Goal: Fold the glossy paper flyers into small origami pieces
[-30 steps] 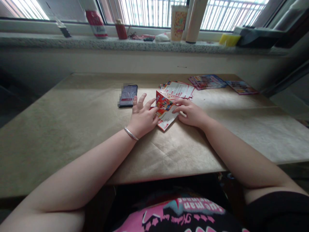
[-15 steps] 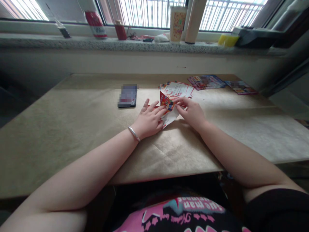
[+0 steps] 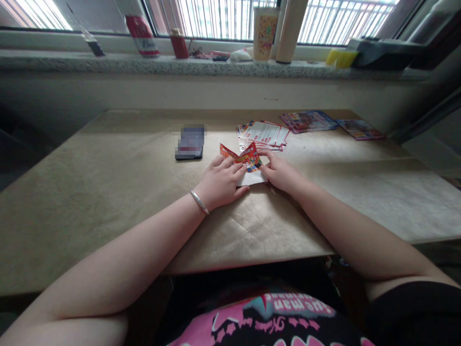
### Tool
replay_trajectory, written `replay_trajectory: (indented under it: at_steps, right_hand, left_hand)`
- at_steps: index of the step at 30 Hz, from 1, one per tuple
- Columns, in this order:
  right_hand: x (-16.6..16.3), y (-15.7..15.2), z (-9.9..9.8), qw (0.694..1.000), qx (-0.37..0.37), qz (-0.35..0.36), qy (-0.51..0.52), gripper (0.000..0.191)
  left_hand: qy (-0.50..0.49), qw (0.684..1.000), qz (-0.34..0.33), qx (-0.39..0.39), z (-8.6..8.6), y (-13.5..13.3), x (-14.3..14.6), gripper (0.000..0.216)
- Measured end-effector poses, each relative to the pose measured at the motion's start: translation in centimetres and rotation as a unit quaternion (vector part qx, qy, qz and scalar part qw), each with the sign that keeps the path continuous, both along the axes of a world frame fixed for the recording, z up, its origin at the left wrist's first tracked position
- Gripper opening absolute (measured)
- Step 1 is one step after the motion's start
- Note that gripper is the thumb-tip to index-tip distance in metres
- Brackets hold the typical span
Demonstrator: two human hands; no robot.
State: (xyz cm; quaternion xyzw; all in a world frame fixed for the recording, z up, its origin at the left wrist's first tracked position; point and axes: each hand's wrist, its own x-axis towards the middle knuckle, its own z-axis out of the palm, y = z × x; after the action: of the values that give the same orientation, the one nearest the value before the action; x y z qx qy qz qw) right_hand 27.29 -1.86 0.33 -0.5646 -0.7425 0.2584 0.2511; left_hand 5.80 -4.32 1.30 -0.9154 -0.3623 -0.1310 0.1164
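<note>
A partly folded paper leaflet point(image 3: 249, 160) lies on the table in front of me, its red printed side up. Its top edge makes a V-shaped dip between two raised points, and a white strip shows along the near edge. My left hand point(image 3: 220, 183) rests flat across its left part, fingers stretched out, with a silver bangle at the wrist. At the right edge, my right hand point(image 3: 283, 174) pinches the paper between thumb and fingers. Just beyond is a fanned pile of similar leaflets point(image 3: 264, 133), white text side up.
A phone point(image 3: 190, 142), partly blurred, lies left of the leaflets. Colourful printed cards point(image 3: 309, 121) are stacked at the back right, with more cards point(image 3: 360, 129) beside them. The granite windowsill point(image 3: 216, 68) holds a can point(image 3: 142, 36), a patterned cup point(image 3: 265, 36) and a yellow item point(image 3: 340, 58).
The leaflet's right flap, earlier lifted at a slant, now shows its red side across, with a white strip below. My right hand has shifted slightly toward me; my left hand remains on the paper.
</note>
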Motion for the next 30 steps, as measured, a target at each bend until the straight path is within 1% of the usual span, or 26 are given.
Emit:
replay_trajectory:
  at_steps: [2,5,7,9,14,18,20,22,27,30]
  right_hand:
    - [-0.1,-0.1,-0.1,1.000,-0.003,0.023,0.004,0.053]
    - [0.0,0.1,-0.3,0.998,0.002,0.047,0.027,0.059]
    - [0.4,0.4,-0.5,0.996,0.021,0.058,0.063,0.058]
    - [0.8,0.8,-0.8,0.991,0.056,0.075,0.098,0.055]
    - [1.8,1.5,-0.8,0.987,0.111,0.091,0.075,0.043]
    - [2.1,1.4,-0.4,0.977,0.176,0.123,0.016,0.019]
    - [2.1,1.4,-0.3,0.973,0.192,0.130,-0.003,0.013]
    - [1.9,1.4,-0.4,0.971,0.203,0.122,-0.012,0.013]
    - [1.2,1.6,-1.1,0.969,0.239,0.062,0.005,0.024]
    - [1.1,1.9,-1.3,0.972,0.230,0.037,0.034,0.020]
  left_hand:
    - [0.014,1.000,0.003,0.003,0.1,0.1,-0.2,0.047]
    - [0.028,1.000,-0.002,-0.001,0.0,0.4,-0.5,0.048]
    - [0.032,0.999,-0.002,-0.013,-0.1,0.6,-0.7,0.052]
    - [0.033,0.999,-0.004,-0.024,-0.3,0.8,-0.8,0.056]
    - [0.027,0.999,-0.009,-0.045,-0.7,1.1,-0.9,0.056]
    - [0.019,0.997,-0.029,-0.065,-0.8,1.4,-1.0,0.052]
    - [0.014,0.996,-0.042,-0.071,-0.9,1.5,-1.0,0.049]
    - [0.010,0.996,-0.048,-0.074,-0.9,1.6,-1.1,0.048]
    - [0.003,0.996,-0.053,-0.074,-0.9,1.6,-1.0,0.045]
    - [-0.006,0.995,-0.063,-0.076,-0.8,1.6,-0.9,0.044]
